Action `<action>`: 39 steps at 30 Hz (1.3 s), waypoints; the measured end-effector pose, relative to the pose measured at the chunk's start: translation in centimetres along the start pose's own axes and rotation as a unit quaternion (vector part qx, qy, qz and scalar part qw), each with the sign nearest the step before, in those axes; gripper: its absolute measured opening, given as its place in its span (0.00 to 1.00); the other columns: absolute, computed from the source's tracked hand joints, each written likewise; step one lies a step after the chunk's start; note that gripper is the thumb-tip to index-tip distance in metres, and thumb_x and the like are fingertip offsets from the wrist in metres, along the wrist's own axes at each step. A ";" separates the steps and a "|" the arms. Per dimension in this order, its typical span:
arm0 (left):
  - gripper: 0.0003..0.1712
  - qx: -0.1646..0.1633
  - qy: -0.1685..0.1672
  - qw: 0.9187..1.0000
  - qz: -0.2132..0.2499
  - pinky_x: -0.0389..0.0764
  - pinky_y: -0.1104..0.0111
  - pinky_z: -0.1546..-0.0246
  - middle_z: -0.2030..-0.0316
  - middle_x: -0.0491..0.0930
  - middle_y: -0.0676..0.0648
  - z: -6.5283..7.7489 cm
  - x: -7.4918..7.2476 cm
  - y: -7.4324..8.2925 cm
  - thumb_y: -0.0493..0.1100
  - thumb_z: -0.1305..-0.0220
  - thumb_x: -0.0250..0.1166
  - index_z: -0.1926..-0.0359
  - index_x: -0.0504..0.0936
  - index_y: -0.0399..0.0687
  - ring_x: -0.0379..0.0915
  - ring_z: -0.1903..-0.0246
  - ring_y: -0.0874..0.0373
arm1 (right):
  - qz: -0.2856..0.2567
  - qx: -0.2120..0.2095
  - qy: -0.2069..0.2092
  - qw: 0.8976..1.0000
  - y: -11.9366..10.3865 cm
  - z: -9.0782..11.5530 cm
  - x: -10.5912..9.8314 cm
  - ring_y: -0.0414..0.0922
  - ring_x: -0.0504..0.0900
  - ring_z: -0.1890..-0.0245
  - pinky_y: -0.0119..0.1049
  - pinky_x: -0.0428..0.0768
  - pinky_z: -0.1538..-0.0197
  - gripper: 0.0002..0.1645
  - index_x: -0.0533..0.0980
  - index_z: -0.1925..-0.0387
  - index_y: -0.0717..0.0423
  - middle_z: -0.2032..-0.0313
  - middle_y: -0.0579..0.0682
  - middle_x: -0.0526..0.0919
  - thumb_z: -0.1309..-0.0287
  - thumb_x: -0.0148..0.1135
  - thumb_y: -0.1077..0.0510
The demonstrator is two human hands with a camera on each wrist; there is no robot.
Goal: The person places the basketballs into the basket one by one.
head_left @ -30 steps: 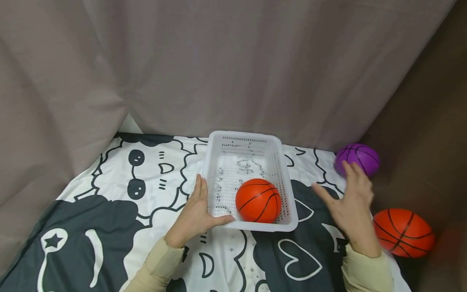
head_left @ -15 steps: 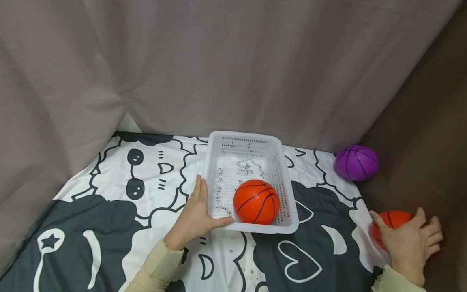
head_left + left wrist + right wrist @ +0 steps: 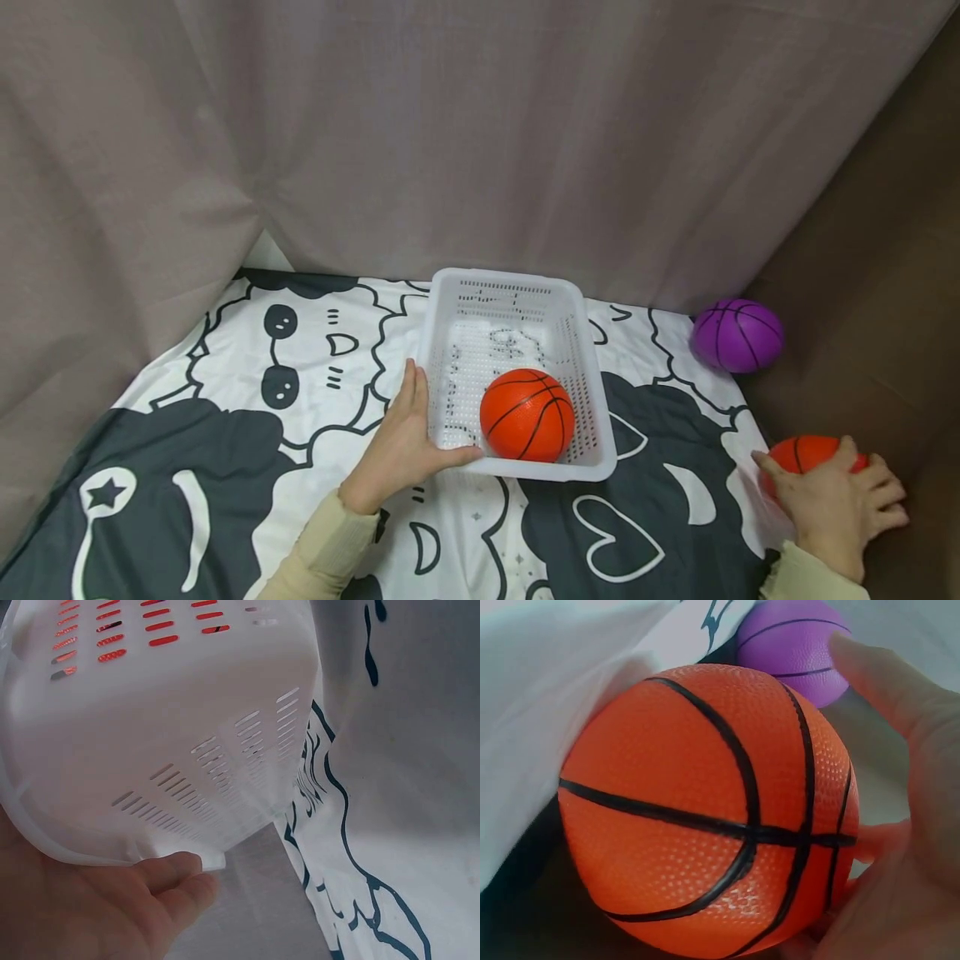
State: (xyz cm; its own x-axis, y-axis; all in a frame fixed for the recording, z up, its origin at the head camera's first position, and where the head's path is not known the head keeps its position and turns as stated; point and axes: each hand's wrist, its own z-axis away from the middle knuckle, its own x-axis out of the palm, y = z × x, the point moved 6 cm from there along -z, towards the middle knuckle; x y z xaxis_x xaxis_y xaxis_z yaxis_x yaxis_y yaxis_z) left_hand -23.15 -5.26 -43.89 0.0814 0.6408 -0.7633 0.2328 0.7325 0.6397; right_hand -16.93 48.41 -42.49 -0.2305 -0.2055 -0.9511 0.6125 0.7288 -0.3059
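A white perforated plastic basket (image 3: pixel 540 470) stands on the patterned cloth with an orange mini basketball (image 3: pixel 527 415) in its near right part. My left hand (image 3: pixel 397 457) holds its near left corner, thumb over the front rim and fingers along the left side. In the left wrist view the fingertips meet the basket's (image 3: pixel 165 697) rim. At far right, my right hand (image 3: pixel 834 507) grips a second orange mini basketball (image 3: pixel 804 452), partly covering it. The right wrist view shows this ball (image 3: pixel 697 817) large, with fingers behind it and the thumb stretched past its upper side.
A purple mini basketball (image 3: pixel 737 336) lies at the back right, by the cloth's edge. Grey-brown curtains (image 3: pixel 480 142) hang behind and along the right side. The cloth (image 3: pixel 637 500), with black and white cartoon prints, spreads under the basket.
My right hand has moved from beside the purple ball toward the near right and onto the second orange ball. The left hand stays at the basket corner.
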 end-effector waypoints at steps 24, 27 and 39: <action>0.82 -0.005 0.004 1.000 0.010 0.57 0.53 0.33 0.25 0.27 0.39 0.2 0.0 -0.1 0.86 0.66 0.62 0.25 0.38 0.37 0.37 0.27 0.44 | 0.006 0.004 0.020 1.000 -0.3 0.0 0.6 0.81 0.39 0.37 0.77 0.41 0.41 0.73 0.40 0.28 0.68 0.36 0.86 0.37 0.59 0.75 0.39; 0.80 -0.005 0.005 1.000 0.015 0.57 0.52 0.33 0.25 0.26 0.39 0.2 0.0 -0.1 0.81 0.63 0.67 0.25 0.38 0.36 0.37 0.27 0.43 | 0.009 0.009 0.022 1.000 -0.3 0.0 0.6 0.81 0.39 0.36 0.77 0.41 0.40 0.71 0.42 0.28 0.68 0.36 0.86 0.38 0.57 0.73 0.38; 0.81 0.001 0.007 1.000 0.007 0.56 0.53 0.33 0.25 0.26 0.39 0.0 0.1 0.0 0.83 0.64 0.64 0.25 0.38 0.35 0.37 0.27 0.44 | -0.043 -0.038 0.042 0.997 -3.6 0.3 0.1 0.78 0.45 0.39 0.77 0.43 0.43 0.66 0.45 0.27 0.65 0.39 0.84 0.46 0.53 0.71 0.36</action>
State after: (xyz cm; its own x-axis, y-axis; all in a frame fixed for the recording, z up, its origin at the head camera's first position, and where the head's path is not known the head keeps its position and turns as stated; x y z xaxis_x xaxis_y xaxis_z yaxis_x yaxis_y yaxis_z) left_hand -23.13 -5.22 -43.93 0.0720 0.6539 -0.7531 0.2331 0.7231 0.6502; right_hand -18.98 45.56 -41.50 -0.3441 -0.2167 -0.9136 0.5287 0.7594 -0.3793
